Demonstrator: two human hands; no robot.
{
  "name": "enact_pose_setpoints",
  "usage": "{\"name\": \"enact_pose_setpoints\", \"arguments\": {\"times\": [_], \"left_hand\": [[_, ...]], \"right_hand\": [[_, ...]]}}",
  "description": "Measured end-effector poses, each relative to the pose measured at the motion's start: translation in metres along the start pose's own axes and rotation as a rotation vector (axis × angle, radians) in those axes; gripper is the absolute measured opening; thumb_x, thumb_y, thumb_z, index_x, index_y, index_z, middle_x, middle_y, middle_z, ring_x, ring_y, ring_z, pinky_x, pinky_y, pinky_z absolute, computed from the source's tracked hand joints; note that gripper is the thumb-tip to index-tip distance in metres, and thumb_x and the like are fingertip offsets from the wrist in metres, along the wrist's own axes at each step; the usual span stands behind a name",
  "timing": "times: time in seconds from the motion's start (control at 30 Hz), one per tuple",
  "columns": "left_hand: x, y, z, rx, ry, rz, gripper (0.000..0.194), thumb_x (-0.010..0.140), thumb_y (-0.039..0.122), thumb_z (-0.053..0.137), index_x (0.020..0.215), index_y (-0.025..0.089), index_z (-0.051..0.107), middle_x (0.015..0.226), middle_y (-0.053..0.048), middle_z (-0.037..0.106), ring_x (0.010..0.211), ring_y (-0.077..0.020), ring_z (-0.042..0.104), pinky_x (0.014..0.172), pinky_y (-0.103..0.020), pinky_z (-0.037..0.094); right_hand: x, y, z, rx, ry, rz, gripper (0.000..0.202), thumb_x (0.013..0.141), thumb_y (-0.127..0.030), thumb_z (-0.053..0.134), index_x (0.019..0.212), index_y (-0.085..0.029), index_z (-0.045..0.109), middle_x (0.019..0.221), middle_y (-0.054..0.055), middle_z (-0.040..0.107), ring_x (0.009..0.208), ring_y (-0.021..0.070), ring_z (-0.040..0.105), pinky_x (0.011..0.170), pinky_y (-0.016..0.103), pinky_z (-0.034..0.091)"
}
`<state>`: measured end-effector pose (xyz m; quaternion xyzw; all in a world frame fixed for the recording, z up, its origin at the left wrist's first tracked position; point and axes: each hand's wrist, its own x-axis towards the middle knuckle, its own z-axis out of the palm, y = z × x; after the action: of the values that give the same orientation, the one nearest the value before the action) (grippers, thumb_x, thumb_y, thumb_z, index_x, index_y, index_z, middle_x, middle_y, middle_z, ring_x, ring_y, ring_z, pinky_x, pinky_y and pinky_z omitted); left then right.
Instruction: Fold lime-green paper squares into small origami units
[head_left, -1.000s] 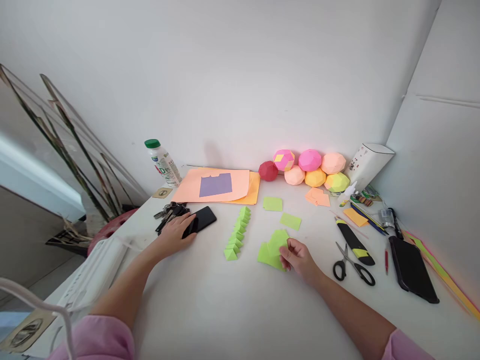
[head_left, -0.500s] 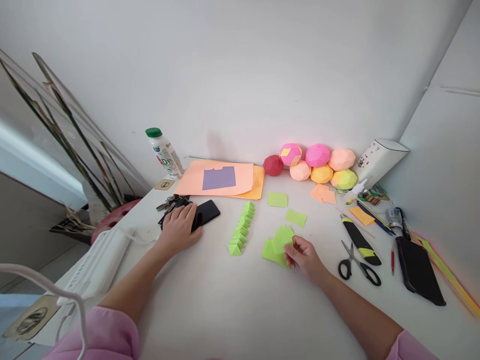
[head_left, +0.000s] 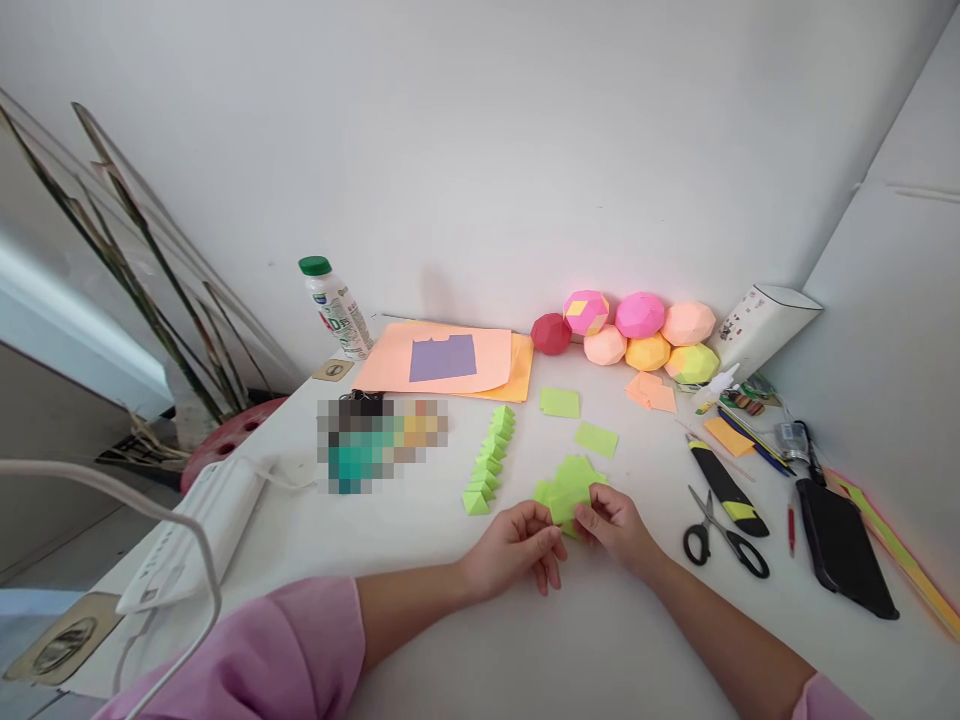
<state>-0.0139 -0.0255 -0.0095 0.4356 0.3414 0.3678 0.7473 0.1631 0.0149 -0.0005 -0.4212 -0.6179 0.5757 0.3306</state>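
My right hand [head_left: 619, 522] pinches a light-green paper piece [head_left: 571, 500] between thumb and fingers. More green paper lies under and behind that piece, and I cannot tell the sheets apart. My left hand [head_left: 517, 545] is just to the left of it, fingers loosely bent and apart, with nothing visible in them. Its index finger is close to the paper's edge; whether it touches is unclear. A row of folded green paper pieces [head_left: 489, 460] lies up and left of my hands. Two flat green paper rectangles, the upper one [head_left: 560, 402] and the lower one [head_left: 597, 439], lie beyond the held paper.
Scissors [head_left: 724, 535], a box cutter [head_left: 726, 485] and a black case-like object [head_left: 844, 548] lie at the right. Faceted paper balls [head_left: 640, 316] line the wall. Orange paper [head_left: 375, 370] and a bottle [head_left: 337, 310] stand behind. A power strip [head_left: 191, 535] lies left; a pixelated patch hides things nearby.
My left hand has left the black phone and keys and come right, beside the green paper. My right hand still holds the paper. A pixelated patch now covers the phone's place.
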Motion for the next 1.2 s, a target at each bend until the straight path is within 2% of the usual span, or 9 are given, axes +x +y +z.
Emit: {"name": "enact_pose_setpoints", "arguments": {"times": [0.17, 0.23, 0.3, 0.37, 0.47, 0.6, 0.87, 1.07, 1.2], "left_hand": [[-0.002, 0.007, -0.005, -0.107, -0.035, -0.044, 0.038, 0.071, 0.047, 0.065, 0.082, 0.015, 0.046, 0.067, -0.001, 0.063, 0.044, -0.0127, 0.062, 0.035, -0.02, 0.045], [-0.004, 0.007, -0.004, -0.137, -0.027, -0.053, 0.039, 0.071, 0.047, 0.065, 0.081, 0.016, 0.045, 0.067, -0.001, 0.063, 0.044, -0.0132, 0.063, 0.034, -0.019, 0.045], [-0.005, 0.006, -0.004, -0.153, -0.035, -0.063, 0.038, 0.07, 0.046, 0.066, 0.079, 0.016, 0.044, 0.066, -0.001, 0.063, 0.044, -0.0132, 0.063, 0.033, -0.019, 0.045], [-0.004, 0.005, -0.004, -0.169, -0.042, -0.063, 0.037, 0.07, 0.045, 0.066, 0.078, 0.016, 0.044, 0.066, 0.0, 0.063, 0.043, -0.0128, 0.063, 0.032, -0.018, 0.045], [-0.003, 0.004, -0.004, -0.221, -0.035, -0.048, 0.037, 0.071, 0.044, 0.066, 0.08, 0.016, 0.044, 0.069, -0.001, 0.063, 0.044, -0.0128, 0.063, 0.033, -0.019, 0.046], [-0.002, 0.006, -0.003, -0.297, -0.021, -0.029, 0.038, 0.071, 0.043, 0.066, 0.084, 0.015, 0.045, 0.07, -0.001, 0.062, 0.045, -0.0135, 0.064, 0.033, -0.019, 0.047], [-0.001, 0.007, -0.006, -0.372, -0.021, 0.018, 0.035, 0.073, 0.041, 0.066, 0.085, 0.013, 0.048, 0.078, -0.003, 0.061, 0.051, -0.0129, 0.064, 0.042, -0.023, 0.05], [-0.001, 0.009, -0.005, -0.42, 0.011, 0.001, 0.035, 0.077, 0.046, 0.06, 0.085, 0.014, 0.05, 0.067, -0.002, 0.061, 0.052, -0.0134, 0.062, 0.046, -0.026, 0.05], [-0.001, 0.011, -0.005, -0.417, 0.013, 0.001, 0.034, 0.076, 0.044, 0.062, 0.084, 0.014, 0.05, 0.056, 0.0, 0.06, 0.053, -0.0134, 0.06, 0.05, -0.026, 0.05]], "right_hand": [[-0.004, 0.003, 0.004, -0.147, -0.035, -0.136, 0.028, 0.08, -0.037, 0.057, 0.062, -0.019, 0.046, 0.052, -0.003, 0.044, 0.046, 0.0101, 0.038, 0.044, 0.024, 0.031], [-0.008, 0.003, 0.007, -0.179, 0.002, -0.203, 0.013, 0.081, -0.033, 0.056, 0.083, -0.019, 0.055, 0.064, 0.001, 0.054, 0.055, 0.0143, 0.049, 0.05, 0.027, 0.039], [-0.012, 0.002, 0.009, -0.24, 0.069, -0.293, 0.028, 0.081, -0.026, 0.056, 0.108, -0.022, 0.05, 0.076, 0.005, 0.061, 0.065, 0.0182, 0.055, 0.056, 0.03, 0.045], [-0.014, 0.001, 0.01, -0.349, 0.091, -0.397, 0.036, 0.08, -0.021, 0.056, 0.115, -0.023, 0.047, 0.083, 0.007, 0.063, 0.069, 0.0196, 0.057, 0.061, 0.032, 0.048], [-0.014, -0.003, 0.01, -0.487, 0.115, -0.499, 0.032, 0.08, -0.016, 0.056, 0.111, -0.025, 0.052, 0.087, 0.008, 0.065, 0.066, 0.0188, 0.058, 0.058, 0.031, 0.049], [-0.012, -0.005, 0.01, -0.513, 0.072, -0.604, 0.031, 0.082, -0.012, 0.053, 0.111, -0.024, 0.052, 0.082, 0.006, 0.065, 0.06, 0.0149, 0.058, 0.051, 0.026, 0.049], [-0.009, -0.01, 0.011, -0.526, 0.057, -0.679, 0.035, 0.083, -0.008, 0.049, 0.115, -0.022, 0.052, 0.089, 0.007, 0.064, 0.063, 0.0124, 0.06, 0.051, 0.022, 0.052], [-0.009, -0.009, 0.011, -0.614, 0.006, -0.744, 0.044, 0.083, -0.006, 0.048, 0.124, -0.023, 0.048, 0.096, 0.009, 0.063, 0.082, 0.0161, 0.064, 0.064, 0.025, 0.057], [-0.009, -0.006, 0.01, -0.642, 0.002, -0.752, 0.045, 0.083, -0.005, 0.047, 0.125, -0.021, 0.047, 0.099, 0.01, 0.063, 0.085, 0.0163, 0.064, 0.065, 0.025, 0.058]]}}
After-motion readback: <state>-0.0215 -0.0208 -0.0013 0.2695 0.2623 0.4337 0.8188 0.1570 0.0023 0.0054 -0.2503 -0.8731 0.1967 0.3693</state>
